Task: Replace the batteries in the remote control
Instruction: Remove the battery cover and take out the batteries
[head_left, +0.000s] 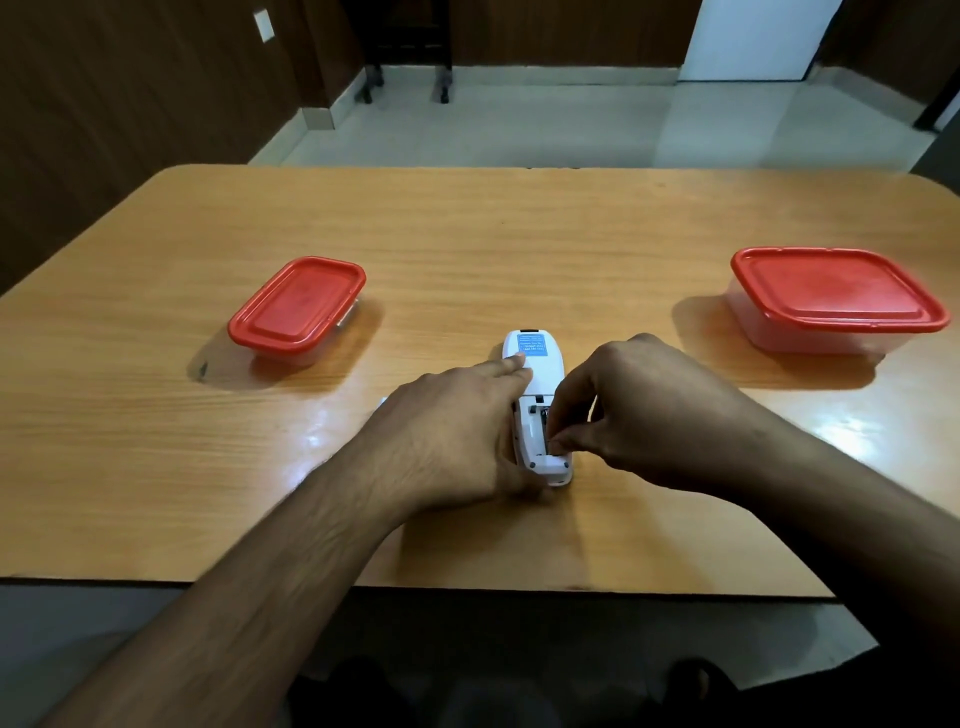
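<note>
Wooden table (467, 249), seen from the head camera, with the working area near its front edge. Two clear plastic boxes with red lids stand well apart from the work: a larger box (831, 301) to the right and a smaller box (297, 309) to the left. Both lids are on; their contents cannot be made out.

Left hand (452, 431) lies flat along the left side of the remote control (540, 374), forefinger stretched over its upper back, pressing it to the table; it steadies the remote and grasps nothing. Right hand (639, 410) is curled over the lower right side, thumb and fingertips (558, 444) pressed together in a pinch inside the battery compartment (535, 431). What they pinch is hidden; it may be a battery.

The remote lies face down, lengthwise, blue label at the far end. The compartment is open, its cover off; a small pale edge (383, 401) behind the left hand may be that cover.

Progress, as judged: opening is done. Whether a cell is going out or in cannot be told. Closing the cover remains.
</note>
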